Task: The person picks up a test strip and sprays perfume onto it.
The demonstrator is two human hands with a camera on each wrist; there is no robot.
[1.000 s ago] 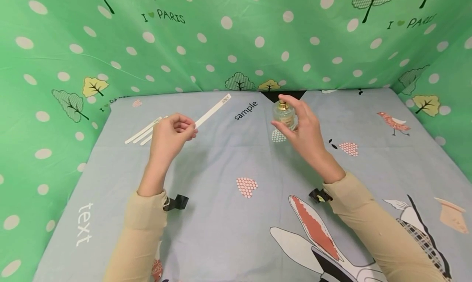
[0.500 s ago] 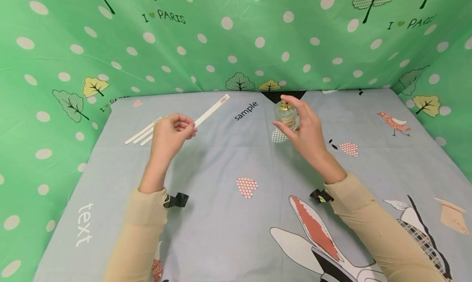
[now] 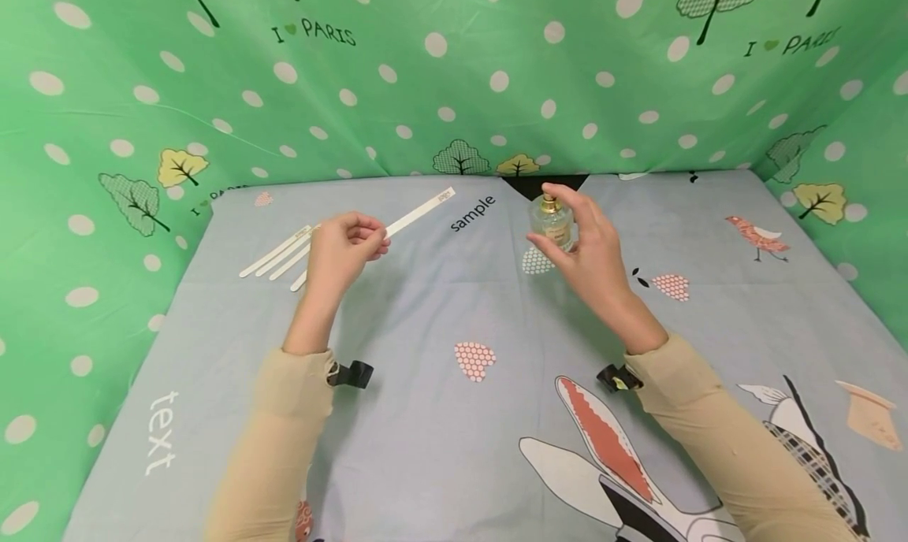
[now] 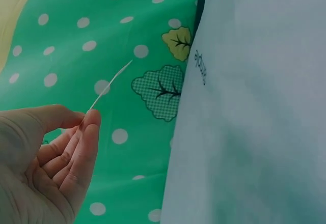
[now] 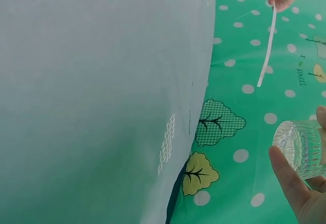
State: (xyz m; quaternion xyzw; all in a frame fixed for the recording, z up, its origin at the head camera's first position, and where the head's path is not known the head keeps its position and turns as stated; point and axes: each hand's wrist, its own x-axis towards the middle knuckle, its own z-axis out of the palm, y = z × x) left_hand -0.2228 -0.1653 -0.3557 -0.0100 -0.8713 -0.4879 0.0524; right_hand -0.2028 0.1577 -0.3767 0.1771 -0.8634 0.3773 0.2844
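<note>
My left hand (image 3: 347, 246) pinches one end of a white perfume test strip (image 3: 422, 213) between thumb and fingers. The strip slants up to the right, its printed end pointing toward the bottle; edge-on in the left wrist view, this strip (image 4: 111, 84) is a thin line. A clear glass perfume bottle (image 3: 552, 225) with a gold neck is in my right hand (image 3: 592, 246), a finger on its top and the thumb near its base. In the right wrist view the ribbed bottle (image 5: 300, 147) shows its base, its top being out of frame. Strip and bottle are apart.
Several more white strips (image 3: 275, 250) lie side by side on the grey-blue printed cloth (image 3: 404, 432), partly behind my left hand. A green dotted curtain (image 3: 397, 69) closes off the back and both sides.
My left hand has moved slightly to the right with the strip, which lies a little flatter; another strip on the cloth now shows. The bottle has shifted only slightly right.
</note>
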